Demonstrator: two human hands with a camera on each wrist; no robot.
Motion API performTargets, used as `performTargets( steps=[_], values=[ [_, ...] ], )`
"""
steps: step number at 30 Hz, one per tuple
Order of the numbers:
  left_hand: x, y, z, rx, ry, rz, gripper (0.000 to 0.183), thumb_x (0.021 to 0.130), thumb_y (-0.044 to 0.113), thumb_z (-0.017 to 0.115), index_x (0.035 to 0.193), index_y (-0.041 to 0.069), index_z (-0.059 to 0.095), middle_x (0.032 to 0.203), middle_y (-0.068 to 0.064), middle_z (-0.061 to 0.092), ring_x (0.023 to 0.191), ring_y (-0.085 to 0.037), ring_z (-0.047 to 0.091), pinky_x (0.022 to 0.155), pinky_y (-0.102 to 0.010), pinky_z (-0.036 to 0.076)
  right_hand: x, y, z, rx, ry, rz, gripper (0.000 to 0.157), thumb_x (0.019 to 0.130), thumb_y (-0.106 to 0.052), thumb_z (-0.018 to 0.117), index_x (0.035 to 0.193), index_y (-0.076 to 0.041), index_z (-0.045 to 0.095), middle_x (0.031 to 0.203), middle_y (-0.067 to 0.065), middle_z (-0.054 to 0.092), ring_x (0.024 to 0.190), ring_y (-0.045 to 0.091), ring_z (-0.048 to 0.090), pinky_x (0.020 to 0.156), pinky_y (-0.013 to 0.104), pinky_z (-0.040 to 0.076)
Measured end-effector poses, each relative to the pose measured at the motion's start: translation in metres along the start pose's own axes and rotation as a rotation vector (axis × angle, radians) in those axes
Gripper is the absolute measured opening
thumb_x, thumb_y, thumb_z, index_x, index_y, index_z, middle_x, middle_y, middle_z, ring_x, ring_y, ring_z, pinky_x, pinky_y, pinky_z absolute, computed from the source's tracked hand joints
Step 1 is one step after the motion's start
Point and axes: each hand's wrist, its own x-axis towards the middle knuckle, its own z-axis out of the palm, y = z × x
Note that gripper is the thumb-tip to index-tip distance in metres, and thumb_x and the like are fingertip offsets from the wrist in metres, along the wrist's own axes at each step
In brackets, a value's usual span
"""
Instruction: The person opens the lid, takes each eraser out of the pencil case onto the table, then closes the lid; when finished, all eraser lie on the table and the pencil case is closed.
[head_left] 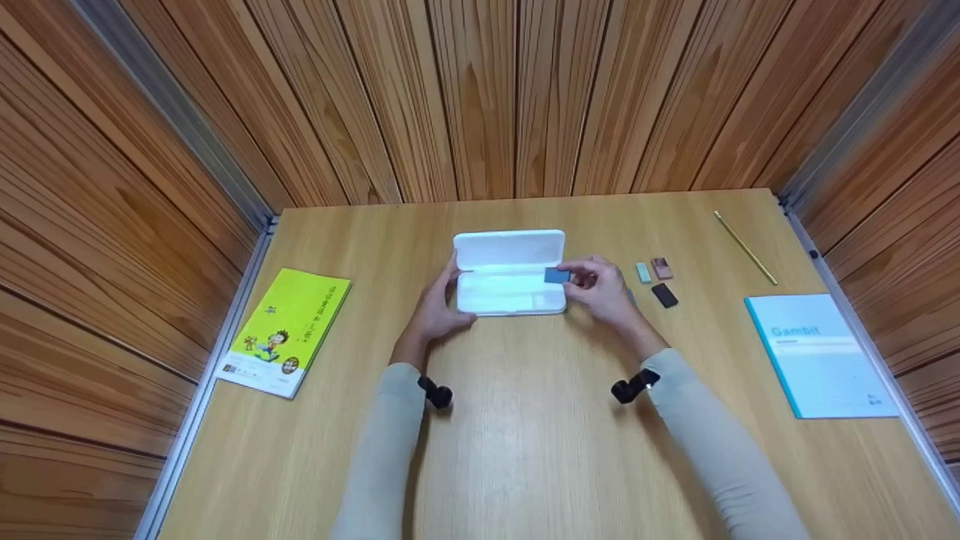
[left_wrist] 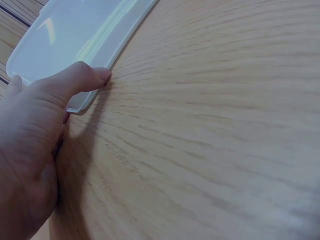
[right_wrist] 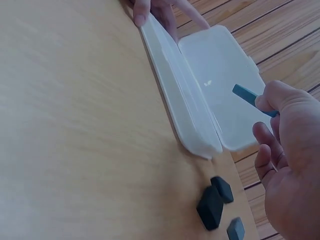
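Note:
A white pencil case lies with its lid raised at the back of the table. At its left end my left hand holds it, the thumb along the front edge and the other fingers partly hidden behind. My right hand pinches a flat blue eraser between thumb and fingers over the case's right end. In the right wrist view this eraser is seen edge-on in front of the lid, above the tray part.
Right of the case lie a light blue eraser, a reddish-brown one and a black one. Farther right are a gold pencil and a light blue notebook. A yellow-green book lies at left.

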Motion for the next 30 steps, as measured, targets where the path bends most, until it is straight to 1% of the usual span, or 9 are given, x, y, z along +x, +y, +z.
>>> performTargets(
  steps=[3, 7, 12, 14, 18, 20, 22, 25, 30],
  values=[
    [0.001, 0.0, 0.0, 0.003, 0.005, -0.01, 0.134, 0.084, 0.007, 0.097, 0.183, 0.031, 0.009, 0.173, -0.005, 0.057, 0.168, -0.027, 0.044, 0.145, -0.053, 0.024, -0.002, 0.004, -0.011, -0.015, 0.007, 0.018, 0.033, 0.101, -0.003, 0.077, 0.134, -0.005, 0.081, 0.116, 0.013, 0.062, 0.102, 0.018, 0.057, 0.084, 0.016, 0.049],
    [0.0, 0.001, 0.0, -0.007, 0.0, -0.032, 0.134, 0.086, 0.009, 0.097, 0.183, 0.036, 0.009, 0.174, -0.003, 0.056, 0.17, -0.026, 0.041, 0.145, -0.055, 0.022, -0.008, 0.013, -0.028, -0.043, 0.041, 0.032, 0.034, 0.103, -0.004, 0.075, 0.137, -0.003, 0.078, 0.119, 0.013, 0.061, 0.102, 0.015, 0.059, 0.084, 0.014, 0.05],
    [-0.001, 0.001, 0.0, -0.024, 0.005, -0.039, 0.134, 0.086, 0.007, 0.097, 0.182, 0.037, 0.01, 0.172, -0.002, 0.058, 0.17, -0.025, 0.042, 0.145, -0.055, 0.022, -0.019, 0.025, -0.05, -0.083, 0.082, 0.039, 0.034, 0.105, -0.006, 0.074, 0.139, -0.005, 0.078, 0.121, 0.015, 0.062, 0.104, 0.014, 0.059, 0.084, 0.011, 0.05],
    [-0.001, 0.002, -0.001, -0.023, 0.009, -0.042, 0.133, 0.086, 0.007, 0.097, 0.182, 0.037, 0.01, 0.171, -0.002, 0.058, 0.169, -0.024, 0.042, 0.145, -0.055, 0.022, -0.023, 0.029, -0.058, -0.084, 0.107, 0.03, 0.033, 0.104, -0.004, 0.075, 0.137, -0.003, 0.079, 0.12, 0.018, 0.063, 0.104, 0.015, 0.06, 0.084, 0.009, 0.05],
    [-0.002, 0.003, 0.001, -0.024, 0.009, -0.055, 0.131, 0.087, 0.009, 0.096, 0.182, 0.038, 0.011, 0.174, -0.002, 0.054, 0.171, -0.024, 0.039, 0.145, -0.056, 0.021, -0.031, 0.037, -0.073, -0.083, 0.154, 0.035, 0.033, 0.101, 0.0, 0.077, 0.134, 0.002, 0.079, 0.122, 0.021, 0.063, 0.1, 0.008, 0.06, 0.082, 0.006, 0.05],
    [-0.002, 0.003, 0.003, -0.026, 0.005, -0.053, 0.131, 0.087, 0.009, 0.096, 0.182, 0.037, 0.011, 0.175, -0.004, 0.053, 0.171, -0.024, 0.039, 0.145, -0.055, 0.023, -0.037, 0.041, -0.081, -0.087, 0.17, 0.054, 0.035, 0.1, 0.002, 0.075, 0.135, 0.002, 0.079, 0.124, 0.02, 0.063, 0.097, 0.004, 0.058, 0.08, 0.006, 0.05],
    [-0.002, 0.003, 0.004, -0.027, -0.001, -0.044, 0.132, 0.086, 0.008, 0.097, 0.183, 0.034, 0.01, 0.175, -0.005, 0.052, 0.17, -0.025, 0.041, 0.144, -0.053, 0.025, -0.043, 0.044, -0.089, -0.097, 0.178, 0.08, 0.036, 0.102, 0.002, 0.073, 0.137, 0.002, 0.077, 0.126, 0.017, 0.061, 0.099, 0.004, 0.057, 0.081, 0.006, 0.05],
    [0.0, 0.002, 0.004, -0.031, -0.008, -0.033, 0.133, 0.085, 0.005, 0.097, 0.183, 0.03, 0.01, 0.174, -0.007, 0.054, 0.169, -0.027, 0.043, 0.144, -0.05, 0.028, -0.052, 0.049, -0.102, -0.118, 0.194, 0.125, 0.038, 0.104, -0.001, 0.071, 0.141, -0.002, 0.076, 0.123, 0.01, 0.059, 0.102, 0.005, 0.056, 0.08, 0.007, 0.05],
    [0.001, 0.002, 0.002, -0.033, -0.002, -0.035, 0.132, 0.085, 0.003, 0.096, 0.183, 0.029, 0.011, 0.175, -0.008, 0.054, 0.171, -0.027, 0.04, 0.144, -0.051, 0.026, -0.063, 0.059, -0.118, -0.122, 0.238, 0.175, 0.039, 0.107, -0.008, 0.072, 0.145, -0.003, 0.074, 0.124, 0.005, 0.06, 0.103, 0.002, 0.057, 0.082, 0.007, 0.052]
  ],
)
